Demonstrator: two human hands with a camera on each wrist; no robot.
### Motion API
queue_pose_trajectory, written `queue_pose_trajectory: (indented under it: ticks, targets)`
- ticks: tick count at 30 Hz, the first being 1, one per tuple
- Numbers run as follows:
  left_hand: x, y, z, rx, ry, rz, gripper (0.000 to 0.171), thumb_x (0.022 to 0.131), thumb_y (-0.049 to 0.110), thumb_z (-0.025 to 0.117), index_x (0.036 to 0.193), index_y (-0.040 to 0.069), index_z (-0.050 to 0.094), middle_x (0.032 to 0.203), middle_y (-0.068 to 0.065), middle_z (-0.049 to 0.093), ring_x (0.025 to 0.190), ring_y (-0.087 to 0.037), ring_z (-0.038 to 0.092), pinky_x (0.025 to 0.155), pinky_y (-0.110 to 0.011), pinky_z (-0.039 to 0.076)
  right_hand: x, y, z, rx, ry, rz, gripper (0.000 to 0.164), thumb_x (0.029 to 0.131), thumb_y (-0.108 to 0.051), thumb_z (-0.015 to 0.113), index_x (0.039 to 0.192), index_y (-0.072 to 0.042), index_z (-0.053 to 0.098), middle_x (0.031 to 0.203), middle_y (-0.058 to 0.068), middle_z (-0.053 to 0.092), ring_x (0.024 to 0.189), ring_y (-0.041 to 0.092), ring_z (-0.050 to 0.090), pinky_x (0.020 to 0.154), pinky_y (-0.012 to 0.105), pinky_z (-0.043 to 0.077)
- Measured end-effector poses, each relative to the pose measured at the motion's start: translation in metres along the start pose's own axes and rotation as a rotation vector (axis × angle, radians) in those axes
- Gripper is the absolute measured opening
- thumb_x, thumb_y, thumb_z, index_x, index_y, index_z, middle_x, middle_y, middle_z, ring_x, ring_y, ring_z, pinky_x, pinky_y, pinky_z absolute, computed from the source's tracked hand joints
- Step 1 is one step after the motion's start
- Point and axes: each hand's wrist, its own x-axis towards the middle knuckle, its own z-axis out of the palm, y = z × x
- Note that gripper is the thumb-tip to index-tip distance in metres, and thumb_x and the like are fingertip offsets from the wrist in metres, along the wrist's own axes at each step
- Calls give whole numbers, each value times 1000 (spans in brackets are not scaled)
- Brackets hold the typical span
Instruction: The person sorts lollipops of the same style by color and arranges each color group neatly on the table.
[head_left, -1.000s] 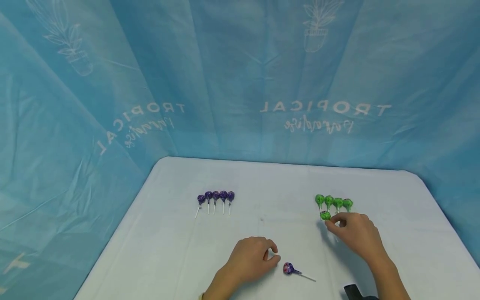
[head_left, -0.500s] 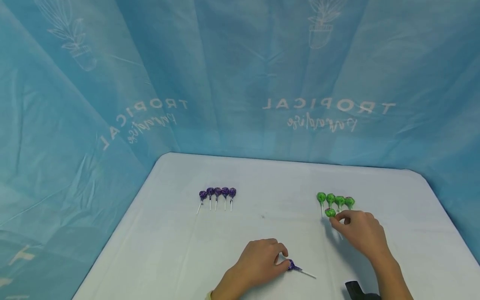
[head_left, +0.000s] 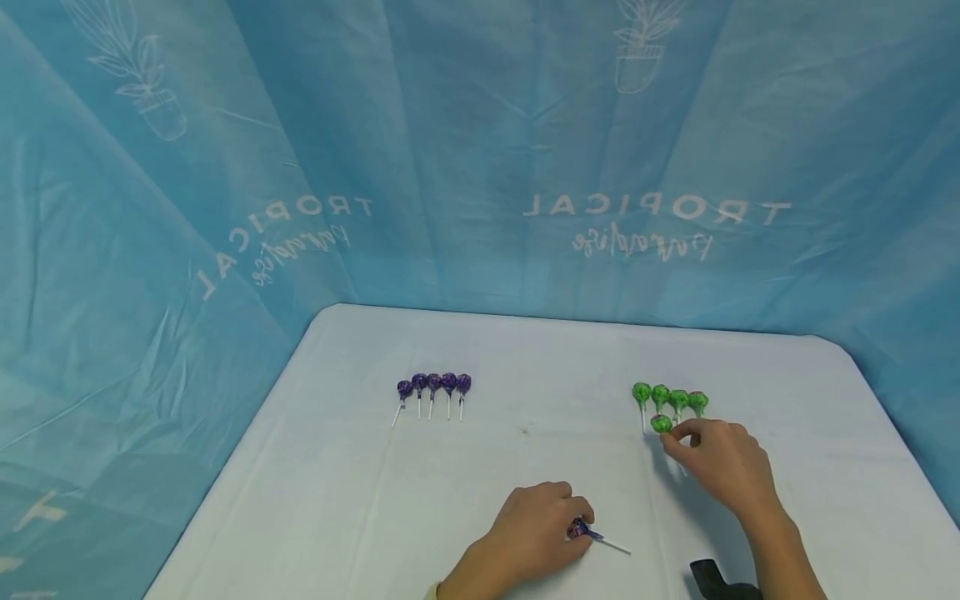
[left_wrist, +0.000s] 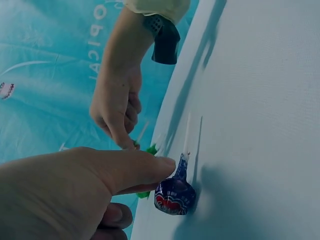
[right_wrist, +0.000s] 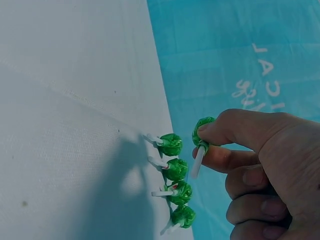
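Note:
In the head view my left hand (head_left: 538, 533) is low in the middle, thumb and index finger curled around the wrapped head of a purple lollipop (head_left: 578, 528). Its white stick points right, and in the left wrist view the purple lollipop (left_wrist: 175, 196) lies at the thumb tip; the index finger is mostly hidden there. My right hand (head_left: 722, 463) pinches a green lollipop (head_left: 662, 423) between thumb and index finger, held above the table. Just beyond it, several green lollipops (right_wrist: 176, 170) lie in a row, heads away from me.
Several purple lollipops (head_left: 434, 382) form a row at the back left of the white table (head_left: 322, 492). A black object (head_left: 716, 581) shows by the right forearm. Blue printed cloth (head_left: 480, 167) hangs behind the table and along its left side.
My left hand has moved right to the single purple lollipop, and its fingers now surround the head. The right hand, with the green lollipop, has shifted slightly right.

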Motion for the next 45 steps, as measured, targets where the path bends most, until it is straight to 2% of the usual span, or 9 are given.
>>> queue_pose_trajectory:
  ticks: [4,10,17,25,34,40,45]
  targets:
    - [2,2,0,24,-29,-13,17,82,38,74,97,34,71,71,17,44,59,2,36,47,-17,28,-1,1,2,2,-6,13,32,84,-32,69,95,-2,73,58,-4,55,52,15,48,44,33,37]
    - [2,2,2,60,-44,2,16,82,34,74,98,35,71,71,15,43,59,1,35,47,-18,27,-1,2,4,-1,-14,27,32,84,-32,69,94,-2,73,58,-3,55,52,16,48,44,33,37]
    - [1,0,5,57,-7,31,17,82,25,73,96,35,72,70,14,42,58,1,34,45,-17,26,-1,2,4,-12,-8,26,32,83,-32,69,93,-2,73,58,-4,56,52,15,48,44,33,37]
    - [-1,-3,7,4,44,46,23,79,17,75,95,35,74,73,14,44,60,3,34,48,-14,27,-2,4,4,-11,-19,36,32,84,-33,70,93,-3,73,59,-3,56,53,16,48,44,33,37]
    - [-2,-5,8,-9,89,35,25,80,19,76,100,33,74,79,13,48,64,3,38,50,-13,30,-2,7,5,-11,-9,36,31,83,-32,69,93,-3,73,59,-3,55,52,16,48,44,33,37]
    - [-4,-8,9,-25,88,17,23,83,18,74,99,35,74,88,11,47,75,-3,39,51,-15,31,-1,7,9,-8,-24,43,31,83,-33,69,93,-4,73,58,-3,54,53,16,48,45,33,37]
    - [-3,-9,7,-18,106,44,22,84,17,73,98,34,74,93,10,50,79,-5,44,54,-15,36,-4,7,7,1,-30,52,30,84,-33,69,93,-4,73,58,-3,55,52,16,48,44,33,37]
